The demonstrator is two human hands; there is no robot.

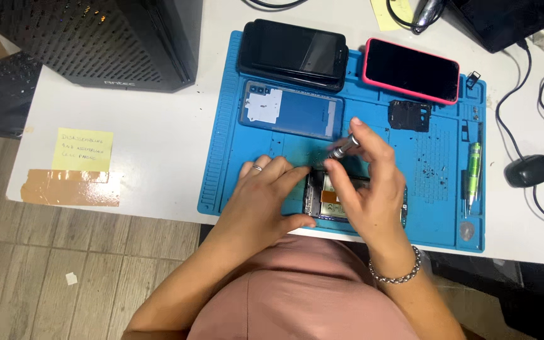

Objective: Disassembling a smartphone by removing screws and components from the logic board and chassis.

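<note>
An opened phone [328, 198] lies on the blue mat [221, 170] at the table's near edge. The left hand [266, 198] rests flat, fingers spread, steadying its left side. The right hand [366, 182] pinches a screwdriver [342, 149] above the phone's top.

A yellow sticky note [82, 150] with handwriting lies on the white table, well left of the blue mat [221, 157]. At the mat's far edge lie two dark screens: a black phone [294, 53] and, to its right, a pink-cased phone [412, 70]. Another yellow note [390, 12] lies beyond the mat.
</note>
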